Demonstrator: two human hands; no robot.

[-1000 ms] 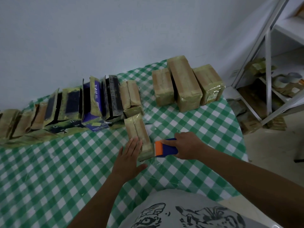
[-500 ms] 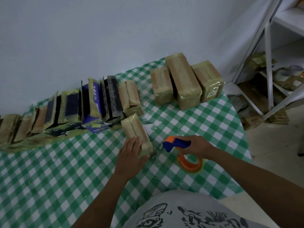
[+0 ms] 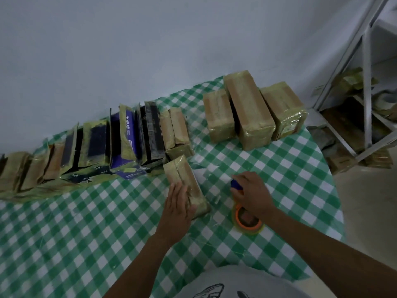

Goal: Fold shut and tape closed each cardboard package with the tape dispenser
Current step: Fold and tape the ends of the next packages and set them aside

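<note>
Left grip: fingers straight and together, palm flat on cardboard package, mid-bench. Right grip: knuckles up, curled round tape dispenser, just beside package, toward right edge.

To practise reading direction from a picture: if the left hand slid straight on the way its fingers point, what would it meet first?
Lying flat on the taped package, the left hand would likely run along it and next meet the brown package ending the row; depth is unclear.
</note>
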